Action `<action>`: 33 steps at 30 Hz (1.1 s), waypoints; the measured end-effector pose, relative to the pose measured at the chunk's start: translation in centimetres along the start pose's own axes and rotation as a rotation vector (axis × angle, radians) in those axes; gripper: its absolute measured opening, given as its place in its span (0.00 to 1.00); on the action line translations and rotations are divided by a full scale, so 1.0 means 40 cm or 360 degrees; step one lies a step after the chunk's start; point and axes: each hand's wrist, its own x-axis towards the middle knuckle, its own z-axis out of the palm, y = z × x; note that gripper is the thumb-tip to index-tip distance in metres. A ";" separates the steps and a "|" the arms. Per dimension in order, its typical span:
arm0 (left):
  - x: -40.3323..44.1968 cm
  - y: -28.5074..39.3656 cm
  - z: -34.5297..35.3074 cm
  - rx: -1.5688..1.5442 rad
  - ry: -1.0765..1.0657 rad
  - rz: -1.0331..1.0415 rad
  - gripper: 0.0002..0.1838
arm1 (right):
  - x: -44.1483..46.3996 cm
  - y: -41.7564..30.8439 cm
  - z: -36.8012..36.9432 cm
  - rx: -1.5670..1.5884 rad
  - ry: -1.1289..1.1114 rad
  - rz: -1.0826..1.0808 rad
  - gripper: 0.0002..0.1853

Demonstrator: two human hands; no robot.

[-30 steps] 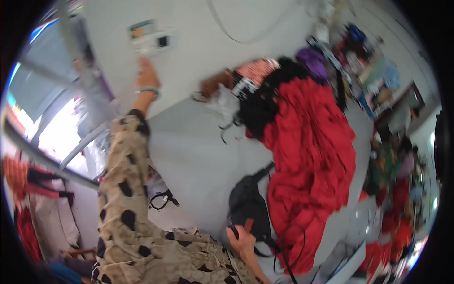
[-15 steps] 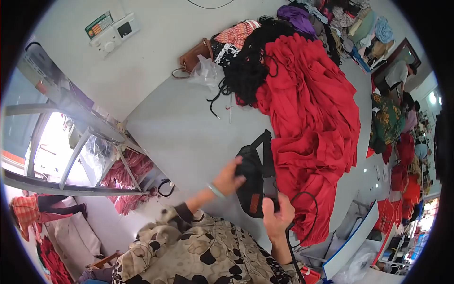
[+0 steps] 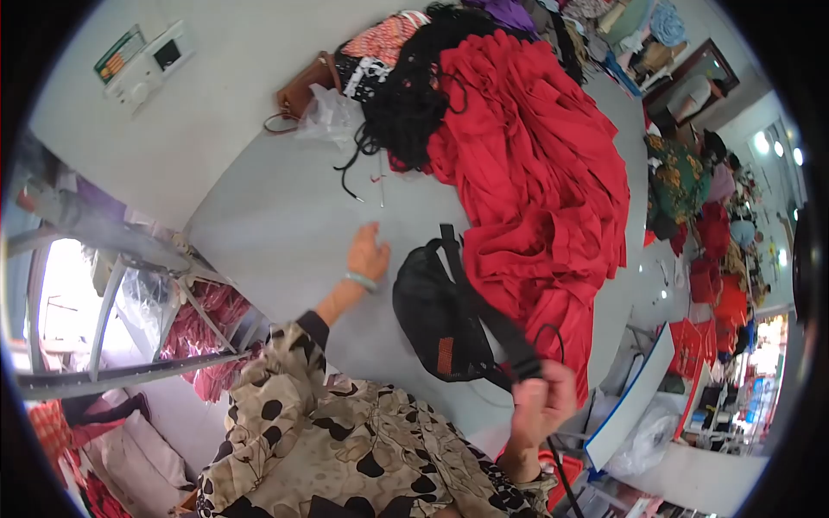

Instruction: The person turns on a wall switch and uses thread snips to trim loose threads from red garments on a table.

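Head view: the right hand [image 3: 542,402] grips a black pouch's [image 3: 423,315] strap [image 3: 522,358]; the left hand [image 3: 369,254], fingers loosely extended, is empty. Red fabric [image 3: 540,181] lies alongside.

Before us is a smooth, pale grey counter [image 3: 259,203]. Along much of it lies a large, crumpled heap of bright red cloth [image 3: 535,173]. Just beside that, at the nearer end, we find a black bag [image 3: 427,302] with a small orange-brown patch. Toward the far end, a tangle of black stringy material [image 3: 401,116] touches the red heap — one loose cord trails onto bare counter. Next to the tangle sit a crumpled clear plastic bag [image 3: 330,116] and a brown bag [image 3: 306,85], with coral patterned cloth [image 3: 384,39] close by.
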 end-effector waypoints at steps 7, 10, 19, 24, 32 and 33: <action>0.127 0.083 0.005 -0.0475 -0.0759 -0.0188 0.18 | -0.086 0.109 0.101 -0.0416 -0.1077 -0.0191 0.13; 0.045 0.097 0.061 -0.0585 -0.1032 0.0059 0.18 | -0.117 0.156 0.048 -0.0527 -0.1144 0.0008 0.11; -0.066 0.111 0.041 -0.0491 -0.0705 0.0121 0.13 | -0.185 0.192 -0.105 -0.0897 -0.0919 0.0458 0.07; -0.134 0.103 -0.030 -0.0608 -0.0494 -0.0349 0.09 | -0.174 0.246 -0.043 -0.0814 -0.0652 0.0254 0.08; -0.203 0.042 -0.119 -0.0807 0.0040 -0.0456 0.04 | -0.112 0.228 0.121 -0.0360 -0.1015 0.0039 0.07; -0.201 0.018 -0.124 -0.0941 -0.0014 -0.0511 0.03 | -0.116 0.225 0.124 -0.0306 -0.1171 0.0088 0.07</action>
